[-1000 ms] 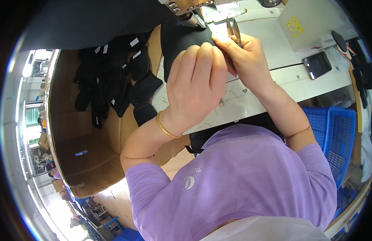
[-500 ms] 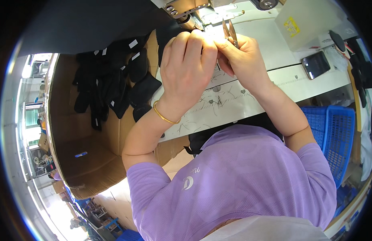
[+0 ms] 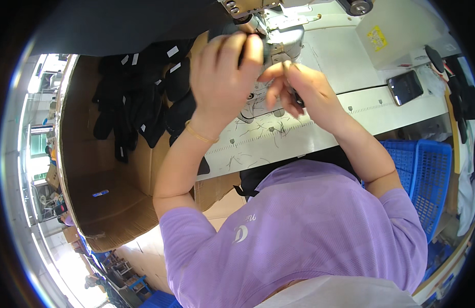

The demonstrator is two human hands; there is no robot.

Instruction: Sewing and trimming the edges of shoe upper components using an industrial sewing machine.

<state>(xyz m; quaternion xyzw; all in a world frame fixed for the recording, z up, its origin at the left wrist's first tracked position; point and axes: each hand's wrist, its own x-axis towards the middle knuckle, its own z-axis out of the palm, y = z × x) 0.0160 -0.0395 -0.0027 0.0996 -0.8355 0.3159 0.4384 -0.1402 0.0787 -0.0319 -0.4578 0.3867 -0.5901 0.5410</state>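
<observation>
Both hands have climbed up the table (image 3: 350,110) toward the sewing machine (image 3: 278,31) since the earlier frame, when they worked lower down, nearer the person's chest. Now the left hand (image 3: 222,77) sits right under the machine head, its fingers curled and pressed onto a dark fabric piece (image 3: 237,31) that pokes out above the knuckles; most of that piece is hidden behind the hand. Just beside it, the right hand (image 3: 299,90) has its fingertips pinched together on something small and dark, perhaps a snipping tool, though I cannot tell what it is.

Judging by how things lie, the work is midway. Thread clippings (image 3: 268,128) are scattered over the white table in front of the hands, so trimming looks to be under way. Many black pieces (image 3: 140,102) with white tags are heaped in the cardboard box (image 3: 109,205) at the person's left; whether these are finished or waiting I cannot say. A phone (image 3: 405,87) lies on the table well to the right, and a blue crate (image 3: 422,174) stands below the table edge
</observation>
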